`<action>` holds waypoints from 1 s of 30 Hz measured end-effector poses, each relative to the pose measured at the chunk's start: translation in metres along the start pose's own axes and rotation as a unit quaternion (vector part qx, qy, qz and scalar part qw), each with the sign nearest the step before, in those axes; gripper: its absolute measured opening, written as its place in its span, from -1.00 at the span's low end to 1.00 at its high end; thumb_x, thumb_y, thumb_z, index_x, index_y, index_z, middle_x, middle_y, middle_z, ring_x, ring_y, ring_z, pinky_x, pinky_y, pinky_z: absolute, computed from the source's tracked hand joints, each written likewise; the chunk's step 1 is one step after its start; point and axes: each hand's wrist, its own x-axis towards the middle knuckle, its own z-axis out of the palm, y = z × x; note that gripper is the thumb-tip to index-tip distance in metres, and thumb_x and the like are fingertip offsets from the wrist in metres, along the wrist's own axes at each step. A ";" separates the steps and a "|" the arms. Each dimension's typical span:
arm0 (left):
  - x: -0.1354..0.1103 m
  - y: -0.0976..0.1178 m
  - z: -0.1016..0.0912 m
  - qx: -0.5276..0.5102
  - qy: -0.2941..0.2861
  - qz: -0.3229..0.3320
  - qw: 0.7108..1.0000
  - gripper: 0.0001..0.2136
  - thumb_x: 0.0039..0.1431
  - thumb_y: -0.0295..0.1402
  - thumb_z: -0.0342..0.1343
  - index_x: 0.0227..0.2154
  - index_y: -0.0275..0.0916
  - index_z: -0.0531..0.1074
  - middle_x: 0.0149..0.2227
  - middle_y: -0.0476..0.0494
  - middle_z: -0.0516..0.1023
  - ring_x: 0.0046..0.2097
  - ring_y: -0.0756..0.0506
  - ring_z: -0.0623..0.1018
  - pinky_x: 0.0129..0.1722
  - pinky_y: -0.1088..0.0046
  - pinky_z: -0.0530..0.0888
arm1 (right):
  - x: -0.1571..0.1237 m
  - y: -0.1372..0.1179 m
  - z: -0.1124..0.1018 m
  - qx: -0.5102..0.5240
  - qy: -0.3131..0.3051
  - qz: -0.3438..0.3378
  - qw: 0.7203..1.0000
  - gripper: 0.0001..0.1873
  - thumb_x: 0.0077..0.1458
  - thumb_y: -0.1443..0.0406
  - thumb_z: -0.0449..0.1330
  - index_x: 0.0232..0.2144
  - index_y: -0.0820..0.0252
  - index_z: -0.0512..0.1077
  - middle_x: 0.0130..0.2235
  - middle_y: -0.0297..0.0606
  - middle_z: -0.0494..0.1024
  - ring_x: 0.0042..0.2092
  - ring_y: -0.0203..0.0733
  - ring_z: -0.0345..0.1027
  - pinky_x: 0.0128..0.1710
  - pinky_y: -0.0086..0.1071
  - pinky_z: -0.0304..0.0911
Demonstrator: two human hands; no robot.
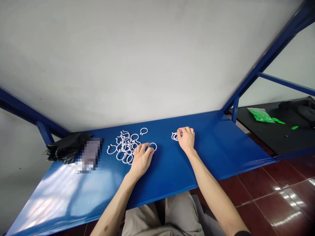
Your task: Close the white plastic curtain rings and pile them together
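Note:
A loose pile of white plastic rings (121, 155), each with a small gap and knobbed ends, lies on the blue table. My left hand (140, 160) is at the pile's right edge, its thumb and fingers closed on a single white ring (156, 148). Farther right, my right hand (187, 139) pinches at a small cluster of white rings (173, 136). Its fingertips hide part of that cluster. One more ring (147, 131) lies apart, behind the pile.
A black plastic bag (66, 146) and a blurred-out flat object (90, 152) lie on the blue table's (167, 177) left side. Blue frame bars (261, 55) rise at both ends before a pale wall. On a black table (261, 134) at right sits a bag of green pieces (261, 115).

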 end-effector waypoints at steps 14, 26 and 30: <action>0.001 0.001 0.000 -0.176 -0.025 -0.009 0.984 -0.80 0.43 -0.35 -0.10 -0.20 -0.16 0.43 -0.22 -0.10 0.54 -0.16 -0.08 0.50 -0.11 0.31 0.46 | -0.054 -0.067 -0.019 0.321 -0.214 -0.249 0.888 -0.76 0.31 0.33 0.09 -0.02 0.14 0.45 -0.09 -0.15 0.58 -0.10 -0.14 0.49 -0.07 -0.25 0.44; 0.005 0.005 0.004 -0.331 -0.041 -0.190 0.923 -0.80 0.35 -0.19 0.01 -0.22 -0.17 0.47 -0.32 -0.05 0.63 -0.36 -0.05 0.58 -0.31 0.42 0.49 | -0.060 -0.065 -0.001 0.497 -0.249 -0.009 0.831 -0.74 0.27 0.14 0.21 -0.08 0.13 0.52 -0.30 -0.30 0.63 -0.38 -0.24 0.57 -0.31 -0.35 0.53; 0.003 0.006 0.005 -0.296 -0.029 -0.165 0.940 -0.83 0.36 -0.23 0.00 -0.27 -0.15 0.44 -0.35 -0.02 0.60 -0.33 -0.04 0.57 -0.26 0.42 0.46 | -0.061 -0.066 -0.004 0.486 -0.254 -0.021 0.836 -0.75 0.27 0.13 0.21 -0.14 0.12 0.57 -0.28 -0.27 0.65 -0.38 -0.23 0.57 -0.32 -0.36 0.52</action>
